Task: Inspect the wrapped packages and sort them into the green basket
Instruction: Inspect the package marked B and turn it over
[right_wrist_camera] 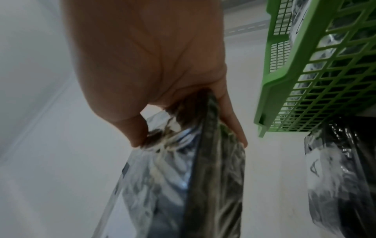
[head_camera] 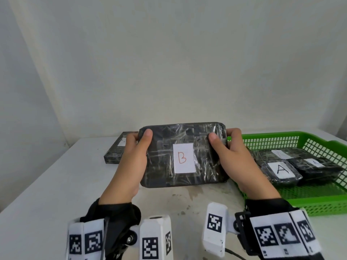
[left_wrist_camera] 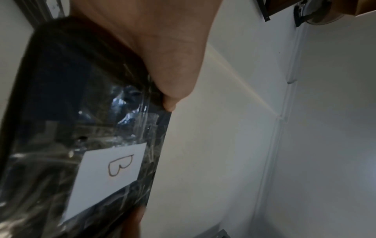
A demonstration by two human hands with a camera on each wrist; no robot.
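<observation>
A dark, plastic-wrapped package [head_camera: 183,154] with a white label marked "B" is held up above the table, label facing me. My left hand [head_camera: 134,154] grips its left end, thumb on the front and fingers behind. My right hand [head_camera: 230,154] grips its right end the same way. The left wrist view shows the package [left_wrist_camera: 81,136] with its "B" label under my left thumb. In the right wrist view the package [right_wrist_camera: 183,185] is edge-on below my right hand [right_wrist_camera: 173,112]. The green basket [head_camera: 319,199] sits to the right.
Inside the basket lie wrapped packages [head_camera: 281,169] labelled "A". Another wrapped package [head_camera: 116,152] lies flat on the white table [head_camera: 47,212] behind my left hand, near the wall. The basket's mesh wall [right_wrist_camera: 315,77] is close to my right hand.
</observation>
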